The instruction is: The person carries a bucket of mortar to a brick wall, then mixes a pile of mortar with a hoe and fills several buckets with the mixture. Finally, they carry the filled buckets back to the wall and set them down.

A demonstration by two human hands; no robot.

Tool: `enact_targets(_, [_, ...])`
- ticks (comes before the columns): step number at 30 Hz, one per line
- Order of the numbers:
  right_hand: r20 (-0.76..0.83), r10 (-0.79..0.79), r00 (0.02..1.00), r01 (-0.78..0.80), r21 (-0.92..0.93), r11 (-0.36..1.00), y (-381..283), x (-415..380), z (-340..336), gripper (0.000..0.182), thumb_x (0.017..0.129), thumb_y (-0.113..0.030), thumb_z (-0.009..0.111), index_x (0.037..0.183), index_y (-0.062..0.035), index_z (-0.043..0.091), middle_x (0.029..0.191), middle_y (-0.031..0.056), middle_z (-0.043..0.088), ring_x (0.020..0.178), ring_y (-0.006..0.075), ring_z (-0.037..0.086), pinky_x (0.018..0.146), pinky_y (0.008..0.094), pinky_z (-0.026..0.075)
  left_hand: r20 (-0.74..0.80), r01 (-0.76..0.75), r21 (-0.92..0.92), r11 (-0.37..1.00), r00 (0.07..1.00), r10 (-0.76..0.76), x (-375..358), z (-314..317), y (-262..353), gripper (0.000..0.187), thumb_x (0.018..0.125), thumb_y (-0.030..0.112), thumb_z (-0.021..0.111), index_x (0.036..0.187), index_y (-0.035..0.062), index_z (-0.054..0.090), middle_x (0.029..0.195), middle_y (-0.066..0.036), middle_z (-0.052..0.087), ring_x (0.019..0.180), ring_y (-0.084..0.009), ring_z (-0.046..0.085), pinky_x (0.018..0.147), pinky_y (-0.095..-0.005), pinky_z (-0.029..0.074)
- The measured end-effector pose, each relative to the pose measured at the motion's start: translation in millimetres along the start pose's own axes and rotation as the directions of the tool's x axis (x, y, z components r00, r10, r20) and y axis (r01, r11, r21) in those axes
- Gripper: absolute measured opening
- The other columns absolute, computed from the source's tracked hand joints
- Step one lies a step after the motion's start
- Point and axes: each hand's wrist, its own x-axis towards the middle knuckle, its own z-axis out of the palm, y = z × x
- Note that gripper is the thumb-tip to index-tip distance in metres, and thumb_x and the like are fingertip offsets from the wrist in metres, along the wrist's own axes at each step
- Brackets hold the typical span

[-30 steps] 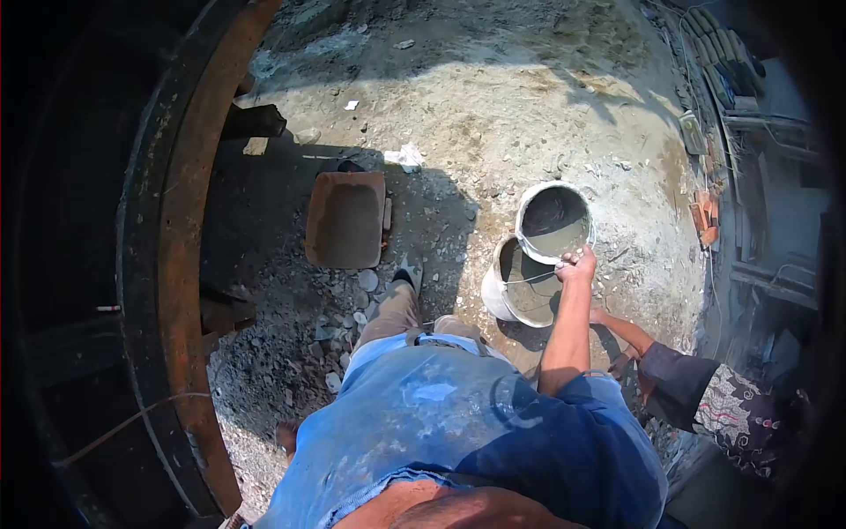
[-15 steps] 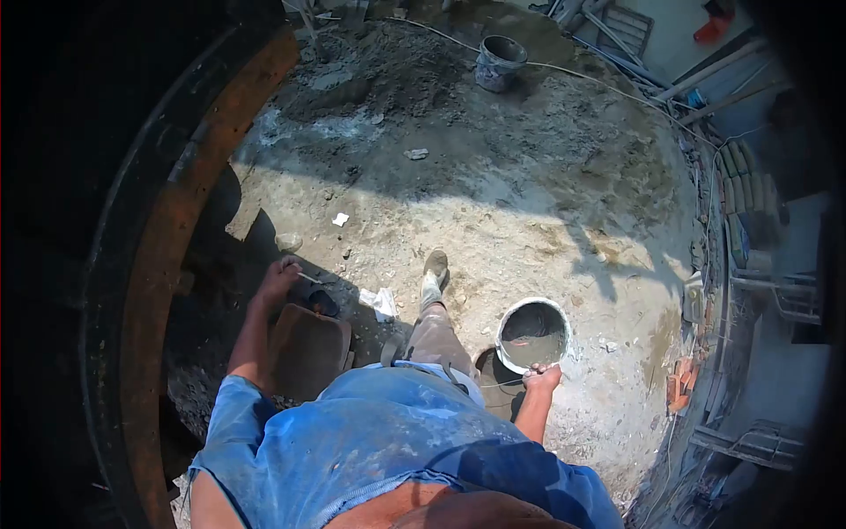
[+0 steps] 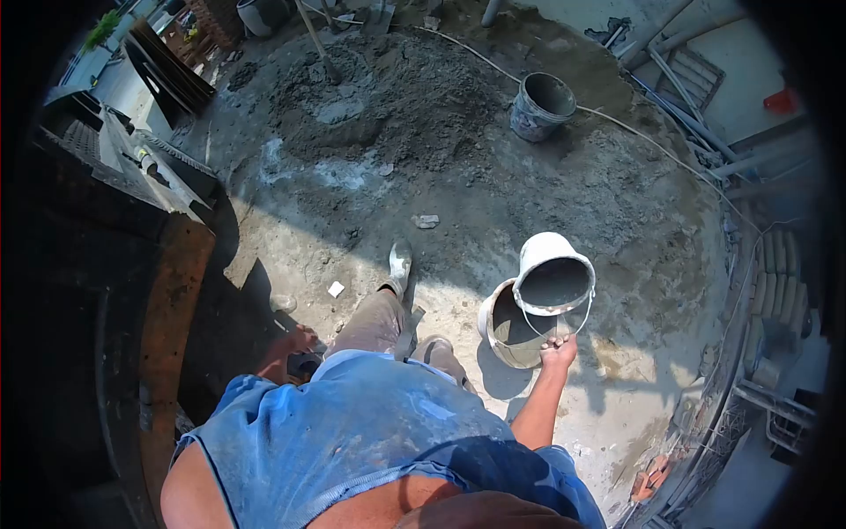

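Observation:
My right hand (image 3: 557, 351) is closed around the thin wire handle of a white bucket (image 3: 551, 249). That bucket is tilted with its mouth toward me, and its inside is coated grey. Partly behind it is a second bucket (image 3: 491, 331) with a pale rim and grey residue inside. On the other side, my left hand (image 3: 302, 339) is low in the shadow by my leg, smeared by motion. A small dark object (image 3: 304, 366) shows right beside it; I cannot tell whether the hand holds it.
Ahead lies a heap of wet grey mortar (image 3: 370, 97) with a long wooden handle (image 3: 315, 40) standing in it. A dirty bucket (image 3: 539, 115) stands beyond, near a hose (image 3: 634, 130). A rusty beam (image 3: 181, 300) is at left. Broken bricks (image 3: 650, 478) and stacked bags (image 3: 775, 278) lie right.
My body has moved forward toward the mortar heap. My right hand has carried the white bucket forward, and it now tilts apart from the second bucket. My left hand has dropped back toward my leg.

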Motion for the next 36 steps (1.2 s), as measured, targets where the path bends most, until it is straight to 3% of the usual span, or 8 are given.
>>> enact_targets(2, [0.087, -0.067, 0.994, 0.062, 0.061, 0.996, -1, 20, 49, 0.038, 0.094, -0.040, 0.037, 0.064, -0.0179, 0.037, 0.050, -0.0032, 0.031, 0.049, 0.0148, 0.036, 0.049, 0.0314, 0.027, -0.042, -0.475, 0.076, 0.877, 0.877, 0.478, 84, -41, -37, 0.027, 0.074, 0.020, 0.064, 0.101, 0.0184, 0.063, 0.094, 0.000, 0.063, 0.084, -0.0181, 0.062, 0.064, -0.0323, 0.052])
enact_targets(3, [0.093, -0.078, 0.993, 0.071, 0.074, 0.995, 8, 25, 68, 0.038, 0.094, -0.040, 0.037, 0.064, -0.0179, 0.037, 0.050, -0.0032, 0.031, 0.049, 0.0148, 0.036, 0.049, 0.0314, 0.027, 0.026, 0.356, -0.363, 0.861, 0.928, -0.372, 53, -95, 94, 0.033, 0.073, 0.017, 0.064, 0.107, 0.0164, 0.062, 0.099, -0.001, 0.063, 0.088, -0.0172, 0.062, 0.065, -0.0346, 0.052])
enact_targets(4, [0.068, -0.118, 0.991, 0.111, 0.097, 0.989, 13, 21, 82, 0.038, 0.094, -0.040, 0.036, 0.063, -0.0179, 0.036, 0.049, -0.0030, 0.031, 0.049, 0.0151, 0.036, 0.049, 0.0312, 0.026, 0.001, 0.335, -0.328, 0.883, 0.935, -0.354, 88, -127, 109, 0.031, 0.076, 0.018, 0.062, 0.107, 0.0160, 0.062, 0.096, -0.001, 0.064, 0.089, -0.0179, 0.062, 0.065, -0.0357, 0.052])
enact_targets(14, [0.061, -0.025, 0.998, 0.036, -0.196, 0.980, -13, 86, 381, 0.033, 0.093, -0.034, 0.029, 0.065, -0.0180, 0.036, 0.050, -0.0019, 0.034, 0.048, 0.0151, 0.039, 0.045, 0.0292, 0.023, -0.651, -0.553, -0.378, 0.743, 0.729, 0.211, 158, -451, 307, 0.038, 0.088, 0.021, 0.050, 0.118, -0.0020, 0.050, 0.104, -0.010, 0.060, 0.095, -0.0169, 0.058, 0.083, -0.0295, 0.046])
enact_targets(19, [0.049, 0.080, 0.996, -0.048, -0.464, 0.884, 65, 139, 550, 0.018, 0.088, -0.026, 0.027, 0.077, -0.0155, 0.037, 0.059, -0.0004, 0.041, 0.052, 0.0138, 0.041, 0.047, 0.0272, 0.024, -0.803, -0.630, -0.545, 0.554, 0.582, -0.128, 127, -456, 237, 0.036, 0.086, 0.021, 0.053, 0.114, -0.0017, 0.053, 0.101, -0.011, 0.062, 0.095, -0.0154, 0.058, 0.081, -0.0285, 0.045])
enact_targets(22, [0.107, 0.111, 0.988, -0.044, -0.491, 0.870, 114, 169, 623, 0.016, 0.086, -0.024, 0.031, 0.072, -0.0167, 0.037, 0.056, -0.0027, 0.042, 0.052, 0.0141, 0.047, 0.043, 0.0277, 0.022, -0.726, -0.221, -0.665, 0.713, 0.414, -0.549, 130, -372, 127, 0.025, 0.079, 0.016, 0.054, 0.094, -0.0022, 0.061, 0.081, -0.011, 0.064, 0.074, -0.0191, 0.061, 0.070, -0.0330, 0.047])
enact_targets(25, [0.116, 0.117, 0.986, -0.024, -0.605, 0.796, 133, 84, 710, 0.016, 0.086, -0.024, 0.032, 0.072, -0.0174, 0.038, 0.058, -0.0028, 0.043, 0.056, 0.0146, 0.051, 0.044, 0.0275, 0.024, -0.011, 0.161, -0.980, 0.119, 0.548, -0.836, 100, -310, 92, 0.031, 0.082, 0.023, 0.052, 0.101, 0.0004, 0.059, 0.086, -0.011, 0.066, 0.068, -0.0245, 0.061, 0.061, -0.0384, 0.046])
enact_targets(36, [0.564, 0.095, 0.820, 0.311, -0.578, 0.754, 308, -9, 951, 0.029, 0.090, -0.041, 0.048, 0.076, -0.0153, 0.047, 0.057, -0.0011, 0.050, 0.053, 0.0175, 0.057, 0.041, 0.0265, 0.029, 0.016, -0.025, -0.999, -0.047, 0.707, -0.707, 146, -496, -83, 0.030, 0.086, 0.024, 0.053, 0.109, 0.0033, 0.052, 0.102, -0.008, 0.061, 0.084, -0.0224, 0.061, 0.067, -0.0371, 0.046])
